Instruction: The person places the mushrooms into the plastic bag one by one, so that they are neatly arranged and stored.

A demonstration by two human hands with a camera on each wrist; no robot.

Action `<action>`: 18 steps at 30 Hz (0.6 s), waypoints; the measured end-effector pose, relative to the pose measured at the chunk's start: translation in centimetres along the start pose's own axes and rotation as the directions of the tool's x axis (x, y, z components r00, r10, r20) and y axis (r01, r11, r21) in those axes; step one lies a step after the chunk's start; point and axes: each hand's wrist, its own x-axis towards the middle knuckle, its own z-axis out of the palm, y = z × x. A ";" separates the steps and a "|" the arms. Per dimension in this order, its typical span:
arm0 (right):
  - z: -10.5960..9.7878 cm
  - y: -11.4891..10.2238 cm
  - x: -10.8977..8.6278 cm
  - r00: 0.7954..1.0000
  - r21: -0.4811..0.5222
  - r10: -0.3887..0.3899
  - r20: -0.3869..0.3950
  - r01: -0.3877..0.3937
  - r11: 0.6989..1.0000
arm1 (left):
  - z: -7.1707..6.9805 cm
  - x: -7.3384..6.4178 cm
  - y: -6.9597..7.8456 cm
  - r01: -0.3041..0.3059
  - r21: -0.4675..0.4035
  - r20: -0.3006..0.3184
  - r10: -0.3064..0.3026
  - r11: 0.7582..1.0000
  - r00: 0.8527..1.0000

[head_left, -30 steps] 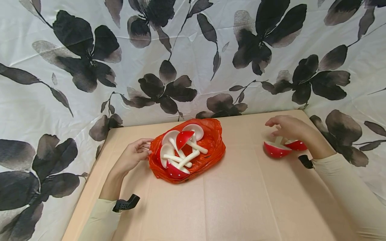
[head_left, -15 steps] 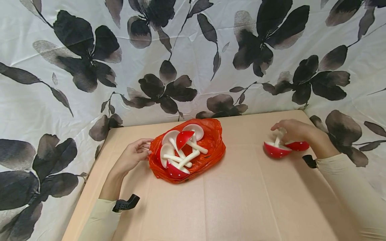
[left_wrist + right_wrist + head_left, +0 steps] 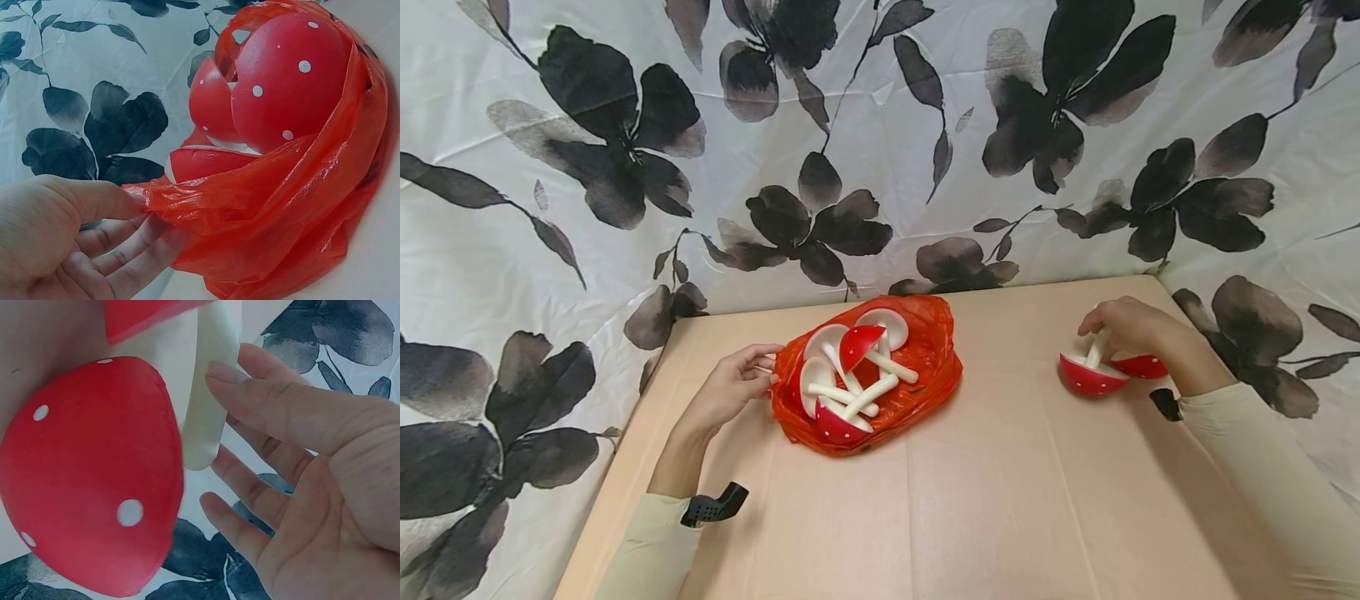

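My left hand [image 3: 730, 390] pinches the gathered edge of a red plastic bag [image 3: 936, 358] between thumb and fingers, plain in the left wrist view. Several toy mushrooms with red, white-dotted caps [image 3: 294, 81] and white stems lie in the bag. At the right, my right hand [image 3: 1131, 327] has thumb and index finger on the white stem [image 3: 212, 412] of one mushroom [image 3: 1090, 380]; its cap rests on the table, stem up. The other fingers are spread. Beside it sits a second red mushroom [image 3: 1142, 367], partly behind the hand, its cap [image 3: 94, 478] large in the right wrist view.
A light wooden table [image 3: 985, 500] carries everything. Behind it and at both sides hangs a white cloth [image 3: 895, 150] with dark flower prints. The table's back edge runs close behind the bag.
My right hand, first above the mushrooms at the right, has come down and grips one stem. The left hand and the bag have stayed in place.
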 end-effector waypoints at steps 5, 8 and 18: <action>-0.1 0.1 0.2 0.999 0.051 0.018 0.042 -0.021 0.999 | 0.0 -0.1 0.0 0.004 0.005 -0.002 -0.004 1.000 1.000; -0.2 0.1 0.2 0.998 0.078 0.015 0.066 -0.020 0.997 | 0.0 -0.1 0.0 0.004 0.010 -0.003 -0.004 1.000 1.000; -0.3 -0.2 0.1 0.997 0.036 -0.027 0.078 0.024 0.999 | 0.1 -0.2 0.0 0.004 0.021 -0.005 -0.004 1.000 1.000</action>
